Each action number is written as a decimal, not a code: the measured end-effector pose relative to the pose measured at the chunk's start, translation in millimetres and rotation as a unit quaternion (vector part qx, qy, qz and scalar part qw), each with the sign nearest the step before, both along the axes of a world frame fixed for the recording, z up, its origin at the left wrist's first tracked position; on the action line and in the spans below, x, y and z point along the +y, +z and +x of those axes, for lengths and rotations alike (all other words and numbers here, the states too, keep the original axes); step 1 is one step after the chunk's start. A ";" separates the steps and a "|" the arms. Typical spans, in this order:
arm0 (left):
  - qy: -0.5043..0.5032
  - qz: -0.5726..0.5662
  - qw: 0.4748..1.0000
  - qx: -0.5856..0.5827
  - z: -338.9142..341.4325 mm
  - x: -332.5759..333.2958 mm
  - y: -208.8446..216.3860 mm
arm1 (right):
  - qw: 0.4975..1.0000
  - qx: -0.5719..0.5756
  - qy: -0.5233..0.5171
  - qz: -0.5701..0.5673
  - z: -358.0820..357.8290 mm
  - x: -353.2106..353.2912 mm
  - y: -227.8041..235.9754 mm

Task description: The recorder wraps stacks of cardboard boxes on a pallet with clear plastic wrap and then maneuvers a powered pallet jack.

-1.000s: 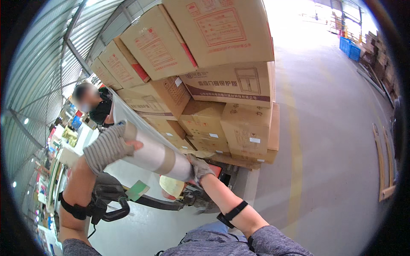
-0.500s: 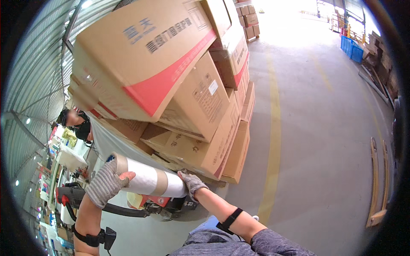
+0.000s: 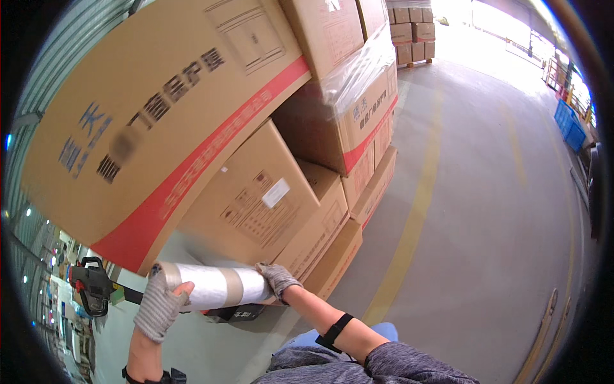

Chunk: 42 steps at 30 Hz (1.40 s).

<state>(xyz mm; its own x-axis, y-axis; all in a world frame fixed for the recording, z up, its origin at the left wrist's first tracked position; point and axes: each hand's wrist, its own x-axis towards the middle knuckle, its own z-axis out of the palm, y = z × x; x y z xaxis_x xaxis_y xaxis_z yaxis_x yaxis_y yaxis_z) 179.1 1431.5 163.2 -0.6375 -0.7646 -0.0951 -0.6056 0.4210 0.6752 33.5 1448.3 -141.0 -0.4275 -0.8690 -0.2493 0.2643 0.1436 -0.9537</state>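
Note:
A roll of clear stretch film (image 3: 203, 287) lies sideways across my front, with brown bands around it. My left hand (image 3: 161, 308), in a grey fingerless glove, is closed on its left end, the thumb over the top. On the right end my right hand (image 3: 280, 280), gloved alike, is closed with its fingers around the edge. Just beyond the roll rises a stack of brown cartons: a large carton (image 3: 153, 121) with a red stripe overhangs a plainer carton (image 3: 256, 198). Translucent film (image 3: 208, 251) blurs the space between roll and cartons. Film also covers the wrapped carton (image 3: 371, 109) farther right.
A black and red pallet truck handle (image 3: 93, 287) stands left of the roll. Along the floor to the right runs a yellow line (image 3: 409, 233). Wooden strips (image 3: 545, 329) lie at the lower right. Farther off are another carton stack (image 3: 412, 33) and a blue crate (image 3: 568, 125).
The carton stack appears nearer and larger, its top carton reaching farther left. Both hands and the roll sit slightly lower and left. The person at the left is out of sight.

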 end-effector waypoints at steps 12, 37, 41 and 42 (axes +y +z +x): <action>0.181 -0.053 0.981 -0.049 -215.8 178.6 40.4 | 0.958 -0.225 0.180 0.013 -174.7 131.8 30.5; 0.418 -0.159 0.891 -0.073 -647.6 290.0 66.5 | 0.903 0.006 0.426 -0.059 -603.4 206.6 55.4; 0.424 -0.175 0.885 -0.075 -743.3 316.4 65.7 | 0.909 0.022 0.409 -0.076 -695.7 234.4 68.8; 0.443 -0.152 0.881 -0.069 -770.8 321.9 67.8 | 0.907 0.021 0.415 -0.073 -721.2 238.1 63.1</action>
<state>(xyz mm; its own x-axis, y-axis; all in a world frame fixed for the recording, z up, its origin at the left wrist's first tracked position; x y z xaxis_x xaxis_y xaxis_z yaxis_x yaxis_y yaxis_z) -591.8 1753.4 231.0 0.2244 -0.9597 0.1693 -0.8547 -0.1104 0.5072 -687.7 1686.4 -77.9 0.3828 -0.9179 -0.1044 0.0861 0.1480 -0.9852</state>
